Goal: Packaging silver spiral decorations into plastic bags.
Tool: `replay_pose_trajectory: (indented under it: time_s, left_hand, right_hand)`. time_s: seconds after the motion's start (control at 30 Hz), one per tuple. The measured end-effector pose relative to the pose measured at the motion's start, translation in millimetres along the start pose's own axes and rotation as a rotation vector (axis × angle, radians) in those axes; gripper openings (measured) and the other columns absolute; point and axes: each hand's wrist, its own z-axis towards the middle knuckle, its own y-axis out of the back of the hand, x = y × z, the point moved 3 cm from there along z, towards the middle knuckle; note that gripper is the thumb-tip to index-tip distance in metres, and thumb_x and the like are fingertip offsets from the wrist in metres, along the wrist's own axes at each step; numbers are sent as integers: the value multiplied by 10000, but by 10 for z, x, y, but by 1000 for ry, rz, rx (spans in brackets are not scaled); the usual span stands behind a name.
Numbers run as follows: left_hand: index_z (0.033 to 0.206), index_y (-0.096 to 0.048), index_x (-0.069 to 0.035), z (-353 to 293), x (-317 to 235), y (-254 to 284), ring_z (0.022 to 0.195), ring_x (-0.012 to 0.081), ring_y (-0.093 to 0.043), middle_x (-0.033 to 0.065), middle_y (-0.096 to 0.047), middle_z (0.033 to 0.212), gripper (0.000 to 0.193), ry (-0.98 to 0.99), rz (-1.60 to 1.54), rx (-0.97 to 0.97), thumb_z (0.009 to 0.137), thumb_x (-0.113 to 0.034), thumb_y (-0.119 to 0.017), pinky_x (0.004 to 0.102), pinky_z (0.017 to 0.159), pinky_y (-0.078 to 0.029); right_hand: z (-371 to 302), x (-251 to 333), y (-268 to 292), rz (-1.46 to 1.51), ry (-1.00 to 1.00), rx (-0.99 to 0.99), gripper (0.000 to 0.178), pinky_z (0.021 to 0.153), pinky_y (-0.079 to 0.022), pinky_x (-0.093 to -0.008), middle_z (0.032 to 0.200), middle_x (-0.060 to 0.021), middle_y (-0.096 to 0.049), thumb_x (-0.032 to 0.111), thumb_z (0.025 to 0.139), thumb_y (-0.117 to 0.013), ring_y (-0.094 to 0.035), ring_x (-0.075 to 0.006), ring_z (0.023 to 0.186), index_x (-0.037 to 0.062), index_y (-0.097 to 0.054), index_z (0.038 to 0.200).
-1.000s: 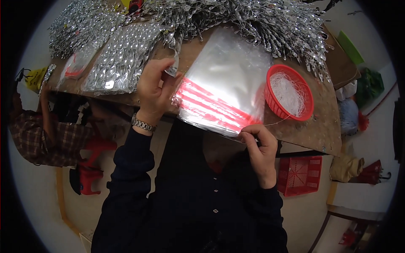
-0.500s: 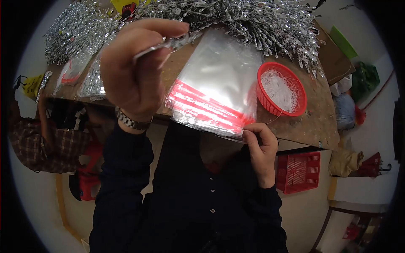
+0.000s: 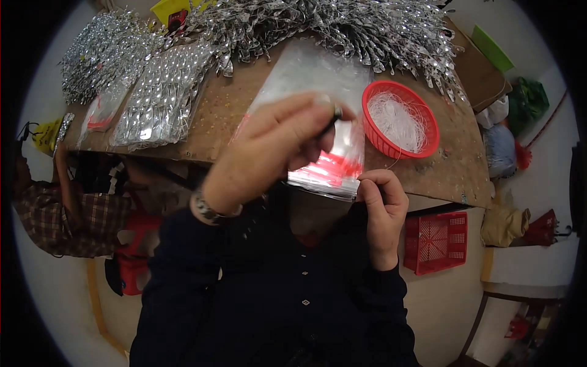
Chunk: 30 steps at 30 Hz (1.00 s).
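My left hand (image 3: 263, 147) is closed in front of the stack of clear plastic bags (image 3: 306, 67), slightly blurred. Its fingertips pinch a small, dark and shiny end of what looks like a silver foil strand. Several silver bits hang below that wrist, near my dark sleeve. My right hand (image 3: 384, 205) pinches at the front right corner of the stack, by the red-banded edge. Whether its fingertips hold the bag edge or a thin thread cannot be made out. A red plastic basket (image 3: 374, 136) of white thread (image 3: 397, 119) stands just beyond my right hand.
Silver foil strands (image 3: 342, 24) are heaped along the back of the brown table (image 3: 223, 101). Filled bags (image 3: 160, 92) lie at the left. A red crate (image 3: 435, 241) sits below the table at the right. Another person's plaid sleeve (image 3: 85, 223) shows at far left.
My left hand has moved right and down, from beside the bags to in front of them, uncovering the filled bags. My right hand stays pinched at the corner.
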Motion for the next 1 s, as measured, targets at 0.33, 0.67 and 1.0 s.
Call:
replay_pose_trajectory:
  time_s: [0.33,0.67,1.0]
  left_hand:
    - [1161,-588,-7,-165,1457,5,690,47,-512,1,-579,828,276,311,-365,87,1006,-213,-489,175,581,-409]
    - [1216,-569,11,-254,1419,57,748,62,-569,39,-617,941,279,285,-239,163,983,-115,-482,184,624,-463]
    - [1297,-527,2,-310,1527,111,714,58,-548,15,-598,885,348,267,-411,114,996,-166,-476,194,600,-459]
  right_hand:
    - [-41,-116,23,-12,-117,6,74,654,-402,-198,785,13,-544,70,943,-560,-493,-61,712,8,-597,928]
    - [-47,-196,-76,-39,-176,55,65,644,-392,-195,766,23,-546,62,926,-583,-485,-45,703,6,-602,899]
    - [-74,-151,-114,-131,-263,125,106,629,-395,-200,743,10,-543,60,918,-571,-492,-53,677,16,-565,823]
